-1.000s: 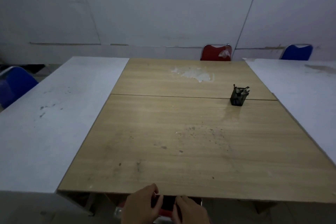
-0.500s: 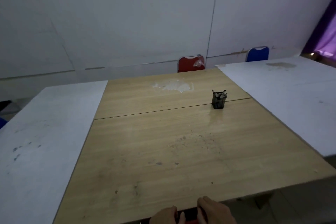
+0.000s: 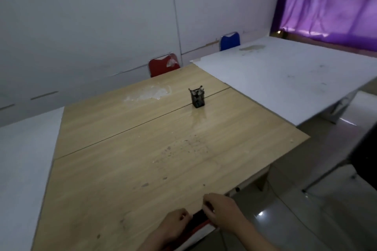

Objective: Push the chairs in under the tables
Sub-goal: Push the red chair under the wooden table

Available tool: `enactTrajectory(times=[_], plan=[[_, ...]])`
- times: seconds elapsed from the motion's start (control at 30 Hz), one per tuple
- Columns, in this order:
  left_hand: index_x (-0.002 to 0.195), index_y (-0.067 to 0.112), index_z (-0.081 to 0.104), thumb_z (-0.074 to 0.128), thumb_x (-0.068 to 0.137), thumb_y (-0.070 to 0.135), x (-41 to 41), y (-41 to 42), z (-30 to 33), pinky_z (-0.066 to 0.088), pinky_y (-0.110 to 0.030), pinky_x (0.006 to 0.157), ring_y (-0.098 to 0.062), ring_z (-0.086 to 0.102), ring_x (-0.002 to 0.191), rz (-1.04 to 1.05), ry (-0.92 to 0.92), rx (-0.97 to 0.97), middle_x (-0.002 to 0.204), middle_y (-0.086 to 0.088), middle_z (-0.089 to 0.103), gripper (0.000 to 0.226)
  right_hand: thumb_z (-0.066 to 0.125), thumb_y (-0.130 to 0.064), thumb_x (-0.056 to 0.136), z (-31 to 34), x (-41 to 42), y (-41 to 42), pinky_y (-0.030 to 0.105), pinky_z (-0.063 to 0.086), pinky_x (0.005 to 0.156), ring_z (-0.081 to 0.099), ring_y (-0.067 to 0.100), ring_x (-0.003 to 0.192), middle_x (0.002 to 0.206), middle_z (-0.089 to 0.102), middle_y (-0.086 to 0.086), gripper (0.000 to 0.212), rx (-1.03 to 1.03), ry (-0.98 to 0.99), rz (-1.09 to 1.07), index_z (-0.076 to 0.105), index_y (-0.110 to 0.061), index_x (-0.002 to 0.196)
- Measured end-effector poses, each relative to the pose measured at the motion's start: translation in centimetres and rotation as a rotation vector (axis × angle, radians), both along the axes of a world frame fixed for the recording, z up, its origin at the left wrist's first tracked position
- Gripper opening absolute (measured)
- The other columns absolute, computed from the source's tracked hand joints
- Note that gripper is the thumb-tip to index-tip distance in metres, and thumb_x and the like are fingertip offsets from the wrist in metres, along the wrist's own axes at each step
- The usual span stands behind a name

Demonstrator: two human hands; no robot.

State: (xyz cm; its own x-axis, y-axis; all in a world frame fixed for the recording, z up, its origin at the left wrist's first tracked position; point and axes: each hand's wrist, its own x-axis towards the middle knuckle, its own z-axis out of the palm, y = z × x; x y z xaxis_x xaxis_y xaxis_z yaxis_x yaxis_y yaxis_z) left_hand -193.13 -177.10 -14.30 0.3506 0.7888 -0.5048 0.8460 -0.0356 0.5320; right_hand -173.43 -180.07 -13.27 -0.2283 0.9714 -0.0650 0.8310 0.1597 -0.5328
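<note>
You have three chairs in view. The near chair (image 3: 201, 219) is at the bottom edge, its dark back top with a red strip just below the front edge of the wood table (image 3: 142, 149); the rest of it is hidden under the tabletop and behind your hands. The red chair (image 3: 163, 66) stands at the far edge of the wood table with only its backrest showing above the top. The blue chair (image 3: 230, 41) stands at the far end of the right white table (image 3: 295, 75), likewise with only the backrest visible. Your left hand (image 3: 175, 225) has its fingers curled over the top of the near chair back, gripping it. Your right hand (image 3: 223, 211) is just beside it on the same back, fingers curled down over the top edge and pinching it. Three table surfaces are visible: the wood table in the middle, made of two panels with a seam running across, the right white table touching its right side, and a left white table (image 3: 22, 159) touching its left side. One container is present: a dark holder (image 3: 196, 97) standing upright on the seam, with several thin items sticking out of its top; what they are is too small to tell. A pale patch (image 3: 150, 92) marks the far panel. A purple curtain (image 3: 330, 2) hangs at upper right. A dark shape (image 3: 367, 155) sits at the right edge, unclear.
</note>
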Motion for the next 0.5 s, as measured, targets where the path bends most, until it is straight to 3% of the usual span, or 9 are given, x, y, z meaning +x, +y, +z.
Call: enactTrajectory(times=[0.1, 0.2, 0.37, 0.5], plan=[[0.091, 0.029, 0.053, 0.048, 0.096, 0.032, 5.1, 3.1, 0.8, 0.038, -0.02, 0.078, -0.014, 0.056, 0.098, -0.089, -0.062, 0.117, 0.11, -0.003, 0.065, 0.007, 0.048, -0.029, 0.09, -0.6, 7.4, 0.5, 0.029, 0.034, 0.059, 0.048, 0.013, 0.068, 0.074, 0.053, -0.004, 0.014, 0.007, -0.018, -0.187, 0.047, -0.021, 0.078], [0.093, 0.027, 0.056, 0.05, 0.095, 0.029, 12.0, 5.9, 1.8, 0.038, -0.019, 0.078, -0.013, 0.056, 0.097, -0.179, -0.114, 0.195, 0.109, -0.002, 0.065, 0.007, 0.05, -0.023, 0.091, -0.3, 16.3, -0.2, 0.031, 0.033, 0.057, 0.042, 0.011, 0.06, 0.063, 0.04, -0.01, 0.026, 0.01, -0.053, -0.36, 0.038, -0.026, 0.068], [0.107, 0.019, 0.062, 0.048, 0.095, 0.031, 26.0, 8.3, 2.7, 0.042, -0.021, 0.081, -0.011, 0.056, 0.097, -0.341, -0.163, 0.263, 0.109, 0.001, 0.063, 0.022, 0.056, -0.016, 0.087, 0.6, 31.9, -3.6, 0.036, 0.043, 0.062, 0.055, 0.02, 0.066, 0.069, 0.055, -0.002, 0.028, 0.013, -0.024, -0.718, 0.041, -0.027, 0.066], [0.103, 0.016, 0.062, 0.051, 0.094, 0.028, 38.5, 8.3, 3.3, 0.043, -0.023, 0.078, -0.013, 0.056, 0.091, -0.509, -0.22, 0.244, 0.105, -0.004, 0.063, 0.019, 0.055, -0.015, 0.087, 1.9, 43.3, -7.7, 0.036, 0.044, 0.064, 0.058, 0.023, 0.072, 0.074, 0.058, 0.001, 0.027, 0.006, -0.007, -0.92, 0.044, -0.024, 0.064]])
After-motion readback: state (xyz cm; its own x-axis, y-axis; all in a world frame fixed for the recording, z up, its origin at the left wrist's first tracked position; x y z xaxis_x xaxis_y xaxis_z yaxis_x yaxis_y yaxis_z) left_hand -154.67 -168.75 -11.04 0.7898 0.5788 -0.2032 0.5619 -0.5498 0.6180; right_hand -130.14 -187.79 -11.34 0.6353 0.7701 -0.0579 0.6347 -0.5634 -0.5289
